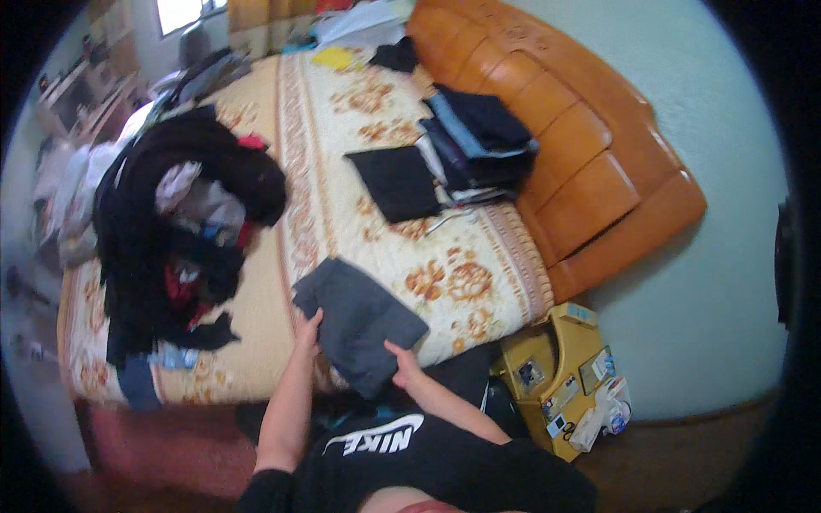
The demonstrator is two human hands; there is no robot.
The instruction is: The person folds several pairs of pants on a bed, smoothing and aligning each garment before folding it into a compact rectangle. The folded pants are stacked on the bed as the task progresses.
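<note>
A dark grey folded garment (pixel 359 320) is held over the near edge of the bed. My left hand (pixel 309 330) grips its left side, the thumb on top and the fingers hidden beneath. On its lower right side my right hand (pixel 403 365) pinches the cloth in the same way. Farther up the bed lies a flat black folded cloth (pixel 397 183), beside a stack of folded dark and blue clothes (pixel 484 134) against the headboard. To the left, a loose heap of mostly black clothes (pixel 141 237) has grey, red and blue pieces in it.
The floral bedspread (pixel 449 282) covers the bed under the clothes. An orange padded headboard (pixel 577 147) borders the bed on the right. Near my right side stands a yellow bedside cabinet (pixel 545 410) with scissors (pixel 568 429) and small items on it. A yellow cloth (pixel 335 58) lies at the far end.
</note>
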